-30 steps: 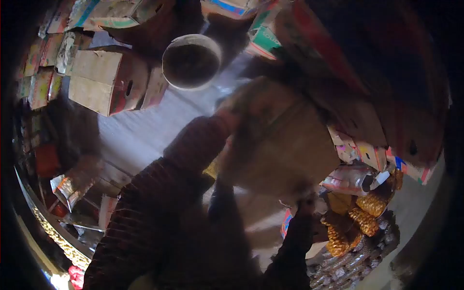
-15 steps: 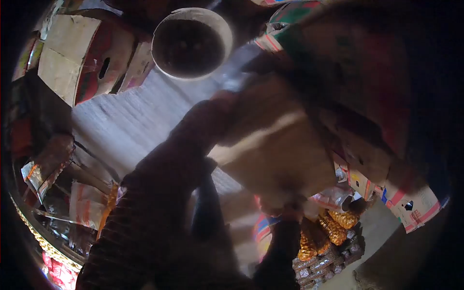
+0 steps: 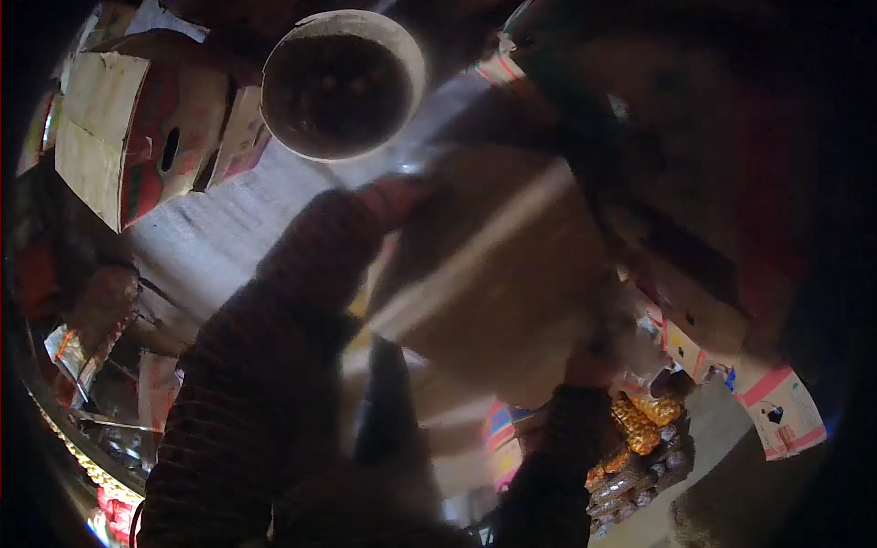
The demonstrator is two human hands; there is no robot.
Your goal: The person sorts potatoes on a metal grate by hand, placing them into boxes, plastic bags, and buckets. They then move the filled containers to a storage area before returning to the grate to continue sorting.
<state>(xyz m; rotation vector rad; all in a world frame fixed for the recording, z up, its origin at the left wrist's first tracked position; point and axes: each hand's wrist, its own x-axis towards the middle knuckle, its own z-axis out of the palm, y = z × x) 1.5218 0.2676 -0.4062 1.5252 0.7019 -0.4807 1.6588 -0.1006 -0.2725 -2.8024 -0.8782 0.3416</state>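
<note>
A broad brown piece of cardboard (image 3: 498,301) is held in front of me, crossed by a pale band of light. At its far left edge, my left hand (image 3: 395,199) grips it, the fingertips lost in shadow. My right hand (image 3: 594,361) is on the near right edge of the cardboard, dark and blurred. Beyond my left hand stands a round, pale-rimmed tub (image 3: 416,68) with a dark inside. Dark sleeves cover both of my forearms.
Cardboard boxes with hand holes (image 3: 187,137) stand at the far left, and a printed carton flap (image 3: 784,413) juts out at the right. Orange net bags (image 3: 639,425) lie beside dark stacked packs (image 3: 635,489). A pale flat surface (image 3: 215,219) extends under the tub.
The cardboard has turned and shifted slightly; my right hand has moved right and up along with it. My left hand has moved a little left. The view has shifted slightly.
</note>
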